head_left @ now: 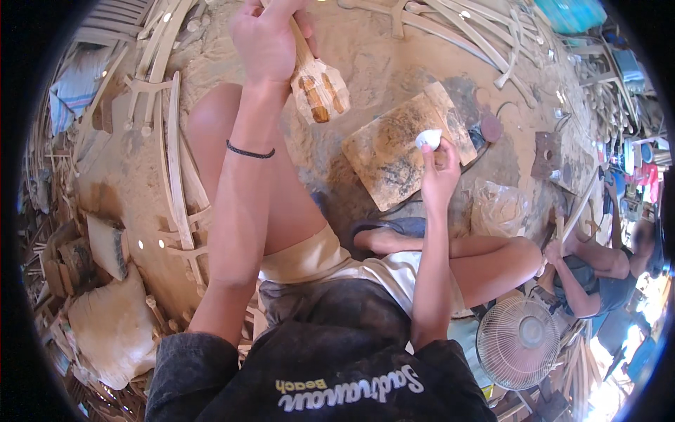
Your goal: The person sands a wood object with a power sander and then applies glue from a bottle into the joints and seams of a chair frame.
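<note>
Carved wooden piece (320,88) gripped by left hand (266,39) | right hand (437,172) pinches white lump (428,138) over stained board (401,151)

A woodworking workshop on a dusty dirt floor (394,56): bent wooden slats (172,148) piled upper left and top, sacks (112,330) lower left, a fan (518,342) lower right.
</note>
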Available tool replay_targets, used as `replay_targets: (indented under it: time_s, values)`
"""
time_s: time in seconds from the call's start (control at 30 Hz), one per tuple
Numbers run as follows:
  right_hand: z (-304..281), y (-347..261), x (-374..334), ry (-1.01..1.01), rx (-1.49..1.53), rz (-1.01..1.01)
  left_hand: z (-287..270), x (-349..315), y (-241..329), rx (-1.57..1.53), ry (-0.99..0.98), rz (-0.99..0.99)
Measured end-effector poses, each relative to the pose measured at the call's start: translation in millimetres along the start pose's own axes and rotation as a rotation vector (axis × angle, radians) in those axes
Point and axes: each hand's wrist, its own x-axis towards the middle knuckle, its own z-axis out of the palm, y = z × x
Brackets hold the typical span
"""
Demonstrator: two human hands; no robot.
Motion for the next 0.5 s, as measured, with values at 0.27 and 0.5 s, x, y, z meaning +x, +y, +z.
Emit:
replay_targets:
  time_s: [0.27, 0.5]
  values:
    - [18, 65, -5, 0.279, -0.370, -0.107, -25, 28, -23, 0.138, 0.177, 0.203]
    - [105, -15, -60, -0.190, -0.245, -0.302, -49, 34, -3, 0.162, 0.165, 0.065]
